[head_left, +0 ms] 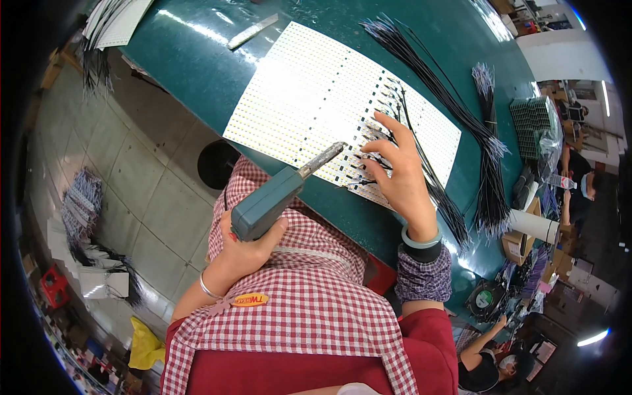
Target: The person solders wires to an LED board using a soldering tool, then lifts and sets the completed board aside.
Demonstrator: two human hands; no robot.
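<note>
My left hand (247,250) is wrapped around a dark teal soldering gun (266,204) by its handle end. Its long metal tip points up and right, over the near edge of a white circuit-board panel (289,85) dotted with rows of small yellowish pads. On the panel's right part, several black wires (421,148) lie with their ends at a row of dark pads. Above those wire ends is my right hand (401,174), its fingers curved and spread apart. I see nothing gripped between them, though the thumb and fingertips are close to the wires.
The panel lies on a green table (187,72). Beyond it are a long wire bundle (434,85), a second bundle (487,125), a metal strip (253,31) and stacked boards (530,128). Wired boards (82,204) lie at the left. A co-worker (490,365) sits at lower right.
</note>
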